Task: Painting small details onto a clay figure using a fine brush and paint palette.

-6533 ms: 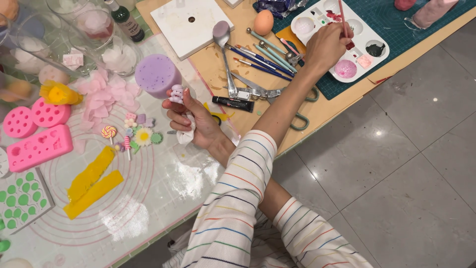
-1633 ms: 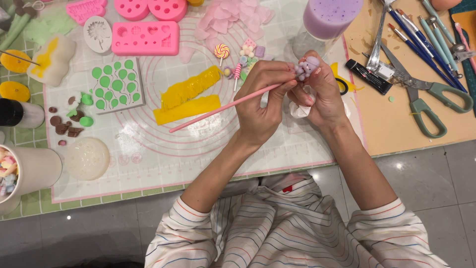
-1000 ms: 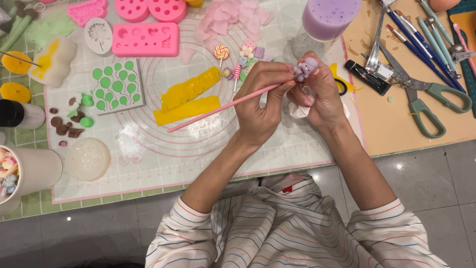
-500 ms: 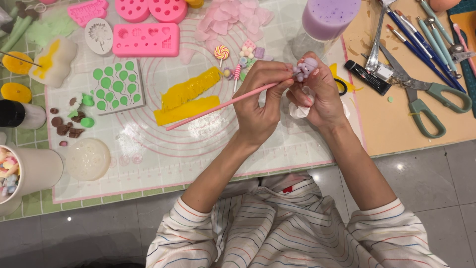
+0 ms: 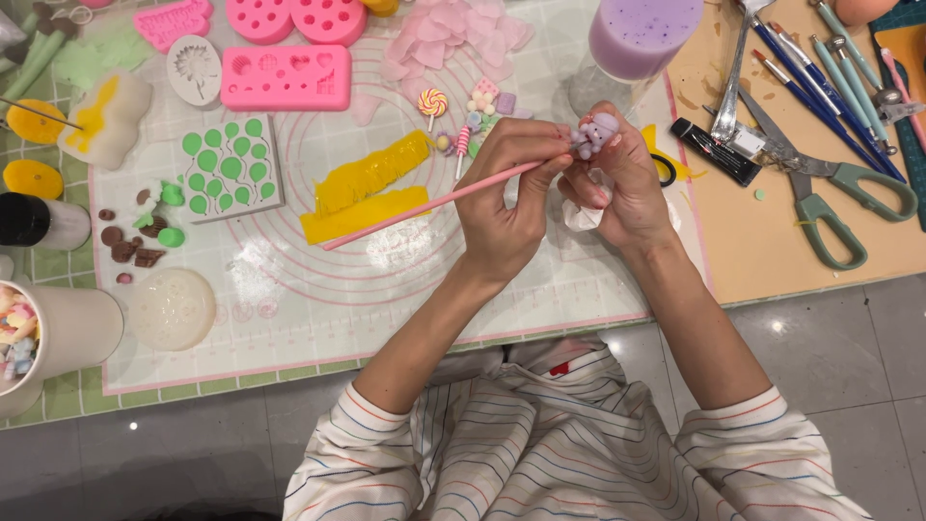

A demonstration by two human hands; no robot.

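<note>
I see my left hand [image 5: 506, 207] pinching a thin pink stick tool [image 5: 424, 206] near its upper end, with the fingers pressed together around it; the long end of the stick slants down to the left over the translucent work mat [image 5: 386, 289]. My right hand [image 5: 622, 188] is closed around a small purple figurine [image 5: 595, 134], which it holds above the mat, just in front of the purple jar [image 5: 641, 34]. Only the top of the figurine shows above the fingers, so I cannot tell its full shape, and the tip of the stick is hidden where the two hands meet. A bit of white material [image 5: 582, 214] comes out under the right palm; what it is I cannot make out. On the mat lie two yellow strips [image 5: 371, 188], a green balloon mold [image 5: 230, 166] and a pink rectangular mold [image 5: 285, 77]. The jar is cut off by the upper edge. On the right, on the tan board [image 5: 772, 251], are green-handled scissors [image 5: 839, 193], and blue brushes [image 5: 820, 87] whose upper ends leave the frame. A white cup [image 5: 68, 338] at the left edge is seen only partly.
</note>
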